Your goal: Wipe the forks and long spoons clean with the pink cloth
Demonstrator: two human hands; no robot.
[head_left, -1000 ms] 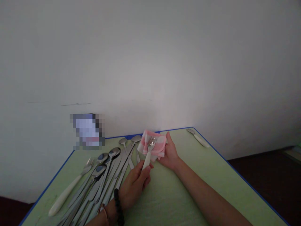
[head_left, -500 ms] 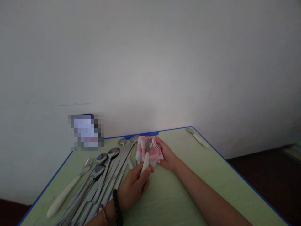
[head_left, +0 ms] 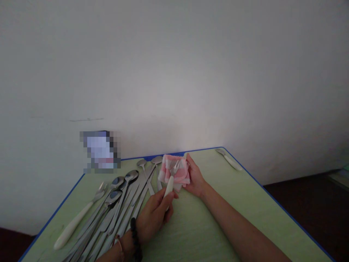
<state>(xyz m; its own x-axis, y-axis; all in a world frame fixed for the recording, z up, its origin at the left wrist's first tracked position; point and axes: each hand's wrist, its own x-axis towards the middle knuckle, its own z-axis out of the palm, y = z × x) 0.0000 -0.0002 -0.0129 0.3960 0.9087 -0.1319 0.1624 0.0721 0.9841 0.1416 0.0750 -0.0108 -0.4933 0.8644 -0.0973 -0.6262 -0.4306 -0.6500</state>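
Observation:
My left hand [head_left: 156, 213], with a black bead bracelet at the wrist, is closed round the white handle of a fork [head_left: 169, 185]. The fork's metal tines point up and away, lying over a pink and white checked cloth [head_left: 166, 171]. My right hand [head_left: 195, 178] grips that cloth from its right side, with some fingers hidden behind it. Left of my hands lies a pile of spoons [head_left: 131, 177] and other metal cutlery. A second white-handled fork [head_left: 73, 223] rests at the pile's left edge.
Another white-handled fork [head_left: 229, 160] lies at the table's far right corner. A blurred-out phone-like device [head_left: 99, 149] leans against the wall [head_left: 174, 72] at the back left. The green table [head_left: 201, 233] has a blue edge.
The cloth has opened out flatter behind the fork and shifted slightly. The fork's tines have tilted a little to the right, and my right fingers now sit straighter along the cloth's edge.

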